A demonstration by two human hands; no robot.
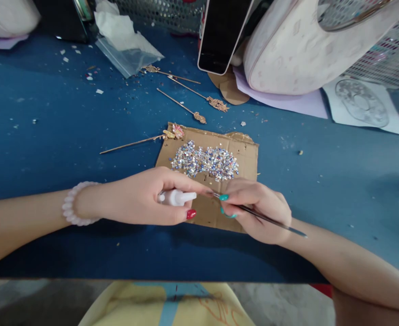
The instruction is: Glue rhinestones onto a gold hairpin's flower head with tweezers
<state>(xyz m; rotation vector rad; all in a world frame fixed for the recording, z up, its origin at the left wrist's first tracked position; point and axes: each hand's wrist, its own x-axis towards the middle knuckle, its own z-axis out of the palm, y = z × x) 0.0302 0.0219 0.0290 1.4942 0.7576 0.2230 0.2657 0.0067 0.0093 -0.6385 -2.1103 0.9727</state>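
Observation:
My left hand (pixel 151 194) is closed around a small white bottle with a pointed nozzle (pixel 178 197). Its forefinger reaches to the right, where its tip meets the tip of a thin dark brush-like tool (pixel 267 219). My right hand (pixel 262 206) pinches that tool near its tip, the shaft slanting back over the wrist. Under both hands lies a piece of brown cardboard (pixel 208 216). A pile of small glittering chips (pixel 206 160) in blue, white and silver covers its middle. A hairpin with a pink flower (pixel 177 131) rests on the cardboard's upper left corner, its stem on the table.
Several gold hairpins (pixel 199 117) lie beyond the cardboard on the blue table (pixel 297 181). Farther back are a plastic bag with tissue (pixel 127 50), a phone (pixel 223 36), a pale handbag (pixel 281 54) and a printed paper (pixel 364 102). Loose flakes are scattered at the upper left.

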